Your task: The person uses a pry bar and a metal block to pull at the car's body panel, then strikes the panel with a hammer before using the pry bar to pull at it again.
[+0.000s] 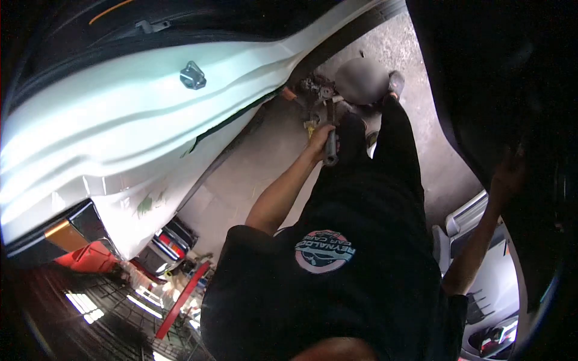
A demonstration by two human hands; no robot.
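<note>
Your left fingers [323, 136] gripped the grey tool [330, 150] at twelve o'clock; your right fingers [515, 159] were at two, near the dark panel [481, 84], their grip too dim to tell

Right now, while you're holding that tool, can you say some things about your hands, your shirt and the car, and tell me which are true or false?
1. The left hand holds a dark grey, rod-like tool. True.
2. The logo on the black cloth shirt is square. False: it is round.
3. A small dark latch piece sits on the white, curved car panel. True.
4. Both hands grip the tool. False: the right hand is well apart from it.
5. The long, straight bar at the lower left is green. False: it is red.
</note>
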